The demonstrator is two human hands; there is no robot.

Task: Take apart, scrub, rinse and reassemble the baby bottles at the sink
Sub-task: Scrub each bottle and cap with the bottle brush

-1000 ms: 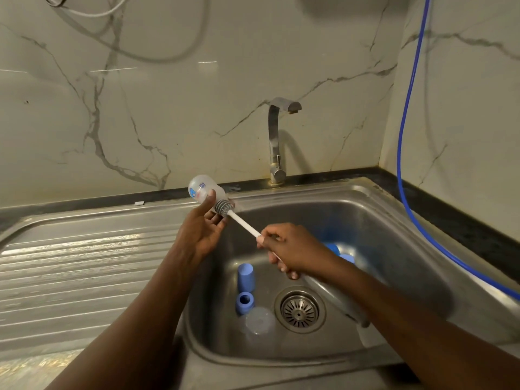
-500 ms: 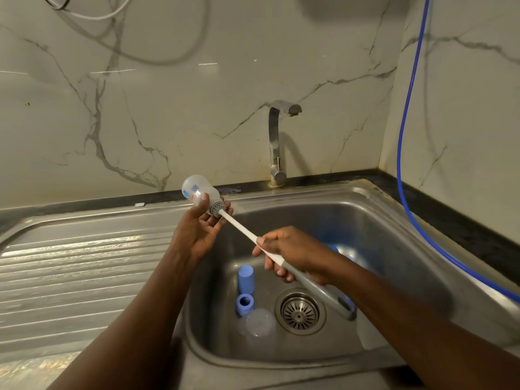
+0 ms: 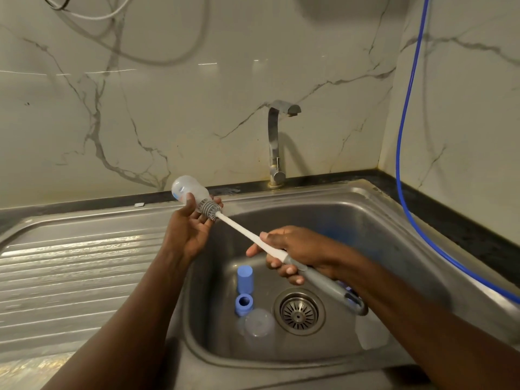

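Your left hand [image 3: 188, 232] holds the clear bottle [image 3: 188, 191] in the air above the back left corner of the sink [image 3: 351, 220], close to where the basin meets the draining board [image 3: 70, 263]. Your thumb and fingers curl round the bottle's neck end. Its rounded base points up and away to the left, and its mouth tilts down to the right.

Your right hand [image 3: 295, 251] grips the brush [image 3: 242, 229] where the white shaft joins the grey handle. Your fingers wrap under it and your thumb lies along the top. The handle sticks out past your palm, low over the basin, and ends in a loop just right of the drain [image 3: 299, 311]. The shaft slants up and left to the bottle. The grey bristle head sits at the bottle's mouth against your left fingers, with most of the bristles showing outside.

On the basin floor left of the drain, a blue cap [image 3: 244, 278] stands upright. A blue ring [image 3: 243, 304] sits just in front of it with its opening up. A clear cover [image 3: 259, 325] lies touching the ring, towards the sink's front edge.

The tap [image 3: 277, 142] rises from the back edge of the sink. A blue hose [image 3: 402, 164] hangs down the right wall and runs along the sink's right edge.
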